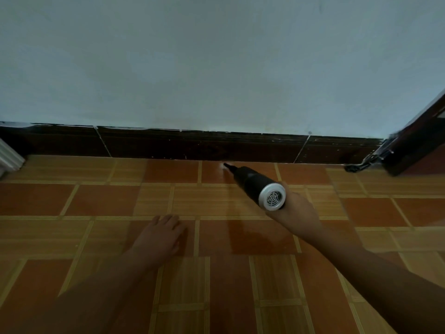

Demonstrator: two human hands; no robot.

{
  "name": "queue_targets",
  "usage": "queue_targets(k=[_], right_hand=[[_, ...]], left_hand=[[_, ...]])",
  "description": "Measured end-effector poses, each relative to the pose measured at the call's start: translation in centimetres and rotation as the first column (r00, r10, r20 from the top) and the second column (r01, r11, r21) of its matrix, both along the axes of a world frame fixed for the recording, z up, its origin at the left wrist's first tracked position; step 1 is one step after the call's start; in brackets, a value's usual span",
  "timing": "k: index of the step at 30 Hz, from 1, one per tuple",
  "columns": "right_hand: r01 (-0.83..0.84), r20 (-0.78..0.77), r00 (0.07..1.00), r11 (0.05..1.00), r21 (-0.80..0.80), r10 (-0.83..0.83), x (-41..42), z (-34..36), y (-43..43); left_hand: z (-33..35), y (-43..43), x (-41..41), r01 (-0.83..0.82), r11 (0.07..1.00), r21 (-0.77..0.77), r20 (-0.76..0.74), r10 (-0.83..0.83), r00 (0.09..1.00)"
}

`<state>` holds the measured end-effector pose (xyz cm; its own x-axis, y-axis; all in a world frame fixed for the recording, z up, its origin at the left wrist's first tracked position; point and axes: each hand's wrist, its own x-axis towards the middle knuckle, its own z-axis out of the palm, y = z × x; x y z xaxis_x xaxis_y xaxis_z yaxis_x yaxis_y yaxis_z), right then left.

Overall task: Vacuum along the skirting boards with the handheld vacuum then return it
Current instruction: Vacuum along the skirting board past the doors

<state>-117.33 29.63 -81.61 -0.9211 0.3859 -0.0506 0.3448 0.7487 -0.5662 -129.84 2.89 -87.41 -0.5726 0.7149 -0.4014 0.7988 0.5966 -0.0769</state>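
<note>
Two hands: both mine, both in view, bare arms coming up from the bottom edge.
Right hand (295,209): wrapped around the back end of the handheld vacuum (255,184), gripping it from below and behind; my fingers are mostly hidden by the body, so I can't show exactly how they curl.
Left hand (160,233): palm down, fingers spread loosely and pointing toward the wall, not holding anything. It looks flat on the floor, but firm contact is hard to confirm in the dim light.
Vacuum body: black barrel with a silver round rear cap with a grille facing the camera, tilted down and forward to the left.
Nozzle (228,165): thin black tip, at or just above the floor, right at the base of the skirting board, near the board's middle section. Contact unclear.
Skirting board (168,145): dark brown tiled strip running left to right along the wall foot, pale grout joints, white paint flecks on its top edge.
Floor (108,198): orange and tan patterned tiles, glossy, faint reflection under the vacuum.
Wall (216,56): plain pale bluish white.
Door (419,145): dark wood, far right, angled open, with a metal latch or stop (361,165) low beside it.
White trim (9,155): ribbed moulding at the far left edge.
</note>
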Motion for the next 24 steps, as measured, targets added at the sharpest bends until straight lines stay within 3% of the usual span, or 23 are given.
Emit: queue_targets(k=[3, 6, 10, 12, 14, 17, 24], right_hand=[[0.031, -0.037, 0.998, 0.955, -0.296, -0.044, -0.2, 1.1, -0.9], [0.048, -0.025, 0.997, 0.796, -0.603, -0.079, -0.3, 2.7, -2.2], [0.076, 0.015, 0.981, 0.306, -0.949, -0.195, -1.0, 4.5, -3.6], [0.091, 0.072, 0.968, 0.07, -0.993, -0.24, -1.7, 5.4, -4.3], [0.073, 0.088, 0.965, -0.07, -0.995, -0.249, -2.3, 6.4, -5.0], [0.024, 0.055, 0.971, -0.135, -0.991, -0.232, -3.0, 7.3, -5.7], [-0.026, -0.001, 0.987, -0.154, -0.988, -0.161, -3.6, 8.0, -7.1]], left_hand=[[0.1, -0.7, -0.2, -0.052, 0.998, 0.026, 0.002, 0.052, 0.999], [0.1, -1.5, -0.4, -0.099, 0.995, 0.033, 0.011, 0.099, 0.995], [0.8, -2.1, -0.3, -0.122, 0.992, 0.027, 0.03, 0.121, 0.992], [0.9, -2.5, -0.3, -0.125, 0.991, 0.036, 0.028, 0.124, 0.992], [0.7, -2.9, -0.4, -0.139, 0.989, 0.05, 0.035, 0.138, 0.99], [0.7, -3.5, -0.6, -0.145, 0.987, 0.072, 0.034, 0.143, 0.989], [0.7, -4.0, -0.8, -0.151, 0.984, 0.099, 0.042, 0.147, 0.988]])
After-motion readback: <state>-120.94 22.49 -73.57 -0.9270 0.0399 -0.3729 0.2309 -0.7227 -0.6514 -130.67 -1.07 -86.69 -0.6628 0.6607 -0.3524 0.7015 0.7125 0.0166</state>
